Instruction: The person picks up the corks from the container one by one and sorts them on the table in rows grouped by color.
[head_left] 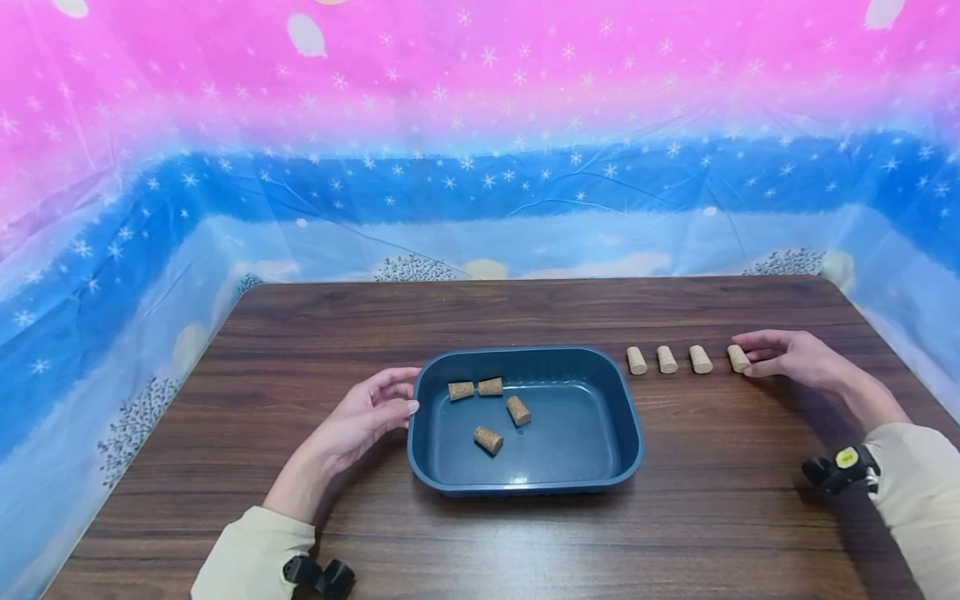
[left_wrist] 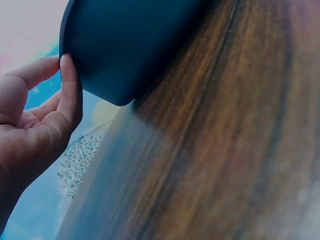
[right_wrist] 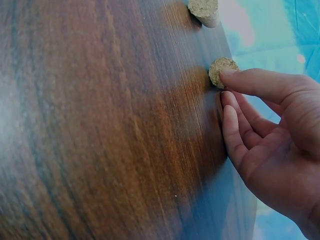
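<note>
A dark blue rectangular basin [head_left: 525, 486] stands on the table with several brown corks lying in it, among them one cork [head_left: 488, 440] near its front left. At the basin's left end my left hand [head_left: 371, 408] pinches the rim between thumb and fingers; the left wrist view has this hand [left_wrist: 47, 107] at the basin's outer wall [left_wrist: 120, 50]. To the right of the basin, paler corks form a row. My right hand [head_left: 806, 362] pinches the rightmost pale cork [head_left: 737, 359]. In the right wrist view the thumb lies on the end of that cork [right_wrist: 220, 70], low over the tabletop.
Left of the held cork, three pale corks stand in the row: one nearest the basin [head_left: 636, 360], a middle one [head_left: 667, 359] and another [head_left: 701, 359]. The dark wood table [head_left: 360, 317] ends at a pink and blue snowflake cloth [head_left: 480, 167] behind and at the sides.
</note>
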